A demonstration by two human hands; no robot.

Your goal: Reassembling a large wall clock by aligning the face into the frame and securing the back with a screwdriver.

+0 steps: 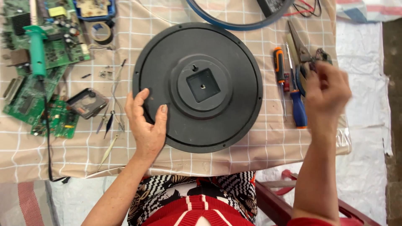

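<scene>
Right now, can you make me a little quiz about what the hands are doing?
1. True or false: the left hand rests on the round black disc.
2. Which tool lies beside the disc? A orange-handled screwdriver, B hammer, C saw.
3. What colour is the soldering iron handle?
Key: 1 true. 2 A. 3 green. The right hand is blurred above the pliers, so its grip cannot be told.

Bright, even daylight fills the scene, with no harsh glare. Shadows are soft and short, hugging the left hand (pixel 146 125) and the black disc (pixel 234 113). The right hand (pixel 328 90) is smeared by motion blur. Everything else is in sharp focus. Straight lines on the checked cloth (pixel 251 155) bow slightly toward the edges.
</scene>
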